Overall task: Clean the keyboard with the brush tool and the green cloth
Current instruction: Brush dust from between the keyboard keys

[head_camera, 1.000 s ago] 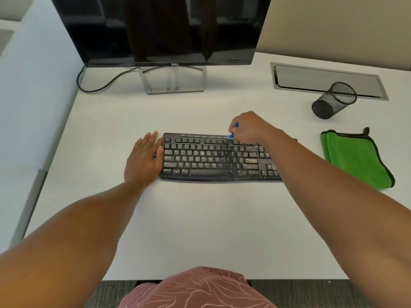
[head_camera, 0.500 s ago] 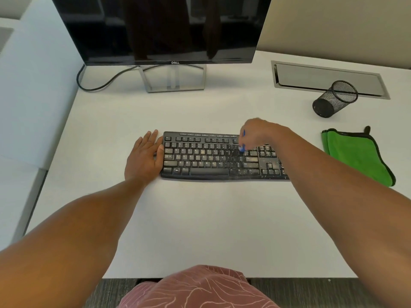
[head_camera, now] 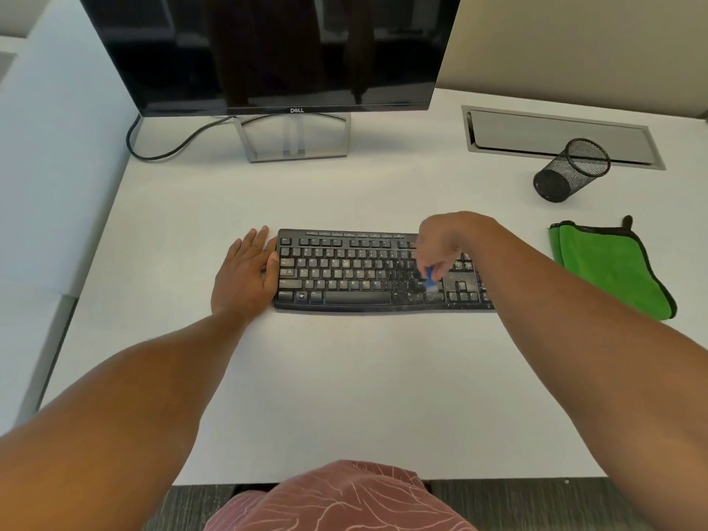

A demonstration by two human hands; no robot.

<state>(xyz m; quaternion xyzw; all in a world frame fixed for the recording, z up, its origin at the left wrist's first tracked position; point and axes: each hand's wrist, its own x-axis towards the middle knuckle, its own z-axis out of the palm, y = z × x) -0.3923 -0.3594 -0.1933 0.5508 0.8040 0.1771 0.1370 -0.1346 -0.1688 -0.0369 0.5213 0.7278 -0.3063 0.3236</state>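
Observation:
A black keyboard [head_camera: 344, 272] lies across the middle of the white desk [head_camera: 344, 377], with pale specks on its right-hand keys. My right hand [head_camera: 446, 243] hovers over the keyboard's right part, fingers closed on a small blue brush tool [head_camera: 430, 278] whose tip touches the lower key rows. My left hand [head_camera: 247, 272] lies flat on the desk against the keyboard's left end, thumb on its edge. The folded green cloth [head_camera: 609, 270] rests on the desk to the right, apart from the keyboard.
A dark monitor [head_camera: 268, 51] on a silver stand [head_camera: 293, 138] is at the back, its cable [head_camera: 161, 147] looping left. A black mesh pen cup [head_camera: 571, 170] lies tipped beside a metal cable hatch [head_camera: 555, 134]. A divider panel [head_camera: 57, 147] borders the left.
My right hand has swept the brush from the keyboard's top row down toward the lower rows and slightly right. The left hand has stayed put.

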